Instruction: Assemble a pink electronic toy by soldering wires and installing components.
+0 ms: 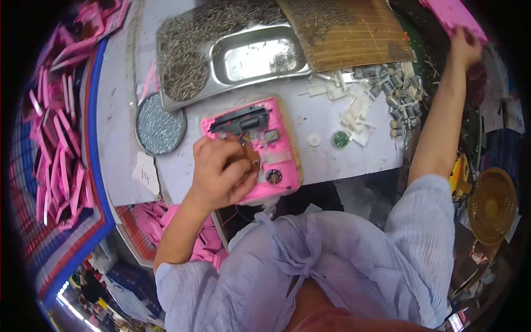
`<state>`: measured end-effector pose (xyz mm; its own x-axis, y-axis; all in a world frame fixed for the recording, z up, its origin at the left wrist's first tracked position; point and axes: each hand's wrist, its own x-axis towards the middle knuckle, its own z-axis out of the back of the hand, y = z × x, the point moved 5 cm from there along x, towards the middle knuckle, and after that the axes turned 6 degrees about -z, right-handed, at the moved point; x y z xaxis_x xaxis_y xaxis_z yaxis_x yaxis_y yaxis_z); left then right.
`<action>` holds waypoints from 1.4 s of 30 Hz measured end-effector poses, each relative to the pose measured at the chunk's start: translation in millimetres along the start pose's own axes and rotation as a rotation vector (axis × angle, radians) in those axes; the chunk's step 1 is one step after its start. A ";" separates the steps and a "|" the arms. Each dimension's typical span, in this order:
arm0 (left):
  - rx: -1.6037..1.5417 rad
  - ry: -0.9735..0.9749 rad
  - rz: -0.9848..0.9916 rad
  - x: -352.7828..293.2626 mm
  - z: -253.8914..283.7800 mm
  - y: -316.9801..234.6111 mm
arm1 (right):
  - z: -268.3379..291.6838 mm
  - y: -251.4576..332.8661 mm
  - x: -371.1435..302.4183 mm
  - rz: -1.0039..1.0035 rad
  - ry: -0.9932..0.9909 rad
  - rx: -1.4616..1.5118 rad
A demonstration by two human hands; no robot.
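Note:
A pink plastic housing lies open-side up at the near edge of the table. In it sit a black mechanism, a small grey motor, a round dark part and a brown circuit board with thin wires. My left hand is over the housing's left side, its fingers curled at the board; the fingertips are partly hidden. Far out to the right, my right hand grips the edge of another pink plastic piece.
A metal tray full of small screws stands behind, beside a brown board. Left of the housing is a round dish of small metal parts. Motors and white plastic parts lie right. Pink pieces fill a crate leftward.

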<state>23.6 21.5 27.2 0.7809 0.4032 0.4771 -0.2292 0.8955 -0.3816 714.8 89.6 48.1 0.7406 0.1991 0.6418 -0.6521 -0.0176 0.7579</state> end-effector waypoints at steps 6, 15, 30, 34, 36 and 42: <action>0.141 -0.093 -0.001 7.7 6.0 -4.4 | 103.5 196.4 -168.0 -0.105 0.237 0.431; 0.134 -0.035 -0.065 41.3 -9.1 11.2 | 139.6 279.2 -252.0 -0.158 0.608 0.446; 0.109 0.270 -0.131 88.5 -21.3 18.4 | 99.0 307.5 -297.8 -0.289 0.915 0.449; -0.037 0.294 -0.094 92.6 -16.3 26.0 | 102.0 320.1 -284.9 -0.419 0.882 0.412; -0.240 0.193 -0.021 92.4 1.1 31.6 | 93.5 324.0 -278.1 -0.454 0.961 0.488; -1.047 0.238 0.381 82.9 41.3 20.6 | -5.3 326.4 -275.6 -0.603 1.338 0.746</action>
<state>59.5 81.1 91.5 0.8805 0.4689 0.0690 0.0354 0.0802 -0.9962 297.0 34.2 118.0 -0.0729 0.9973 0.0011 0.1716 0.0115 0.9851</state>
